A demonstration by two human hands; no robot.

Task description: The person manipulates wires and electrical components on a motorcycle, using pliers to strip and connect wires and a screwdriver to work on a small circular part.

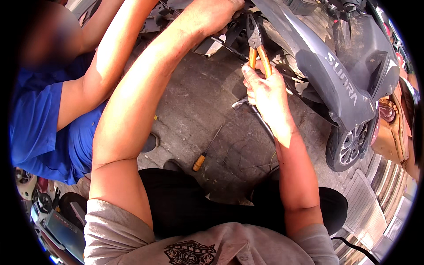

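Observation:
My left hand (218, 15) reaches to the top edge, fingers curled at the dark parts (238, 37) of a scooter; what they hold is hidden. My right hand (267, 92) grips pliers (255, 33) by their orange handles, jaws pointing up beside a grey scooter body panel (309, 62). Just below that hand, a long dark tool with a metal head (240, 102) lies near the ground. A screwdriver (199, 161) with a yellow handle lies on the pavement (185, 110) between my knees.
A co-worker in blue (44, 128) is at my left, arms (110, 53) reaching upward beside mine. The scooter's wheel (346, 148) stands at the right, with a tan padded item (393, 132) beyond it. Another scooter (57, 221) is at the lower left.

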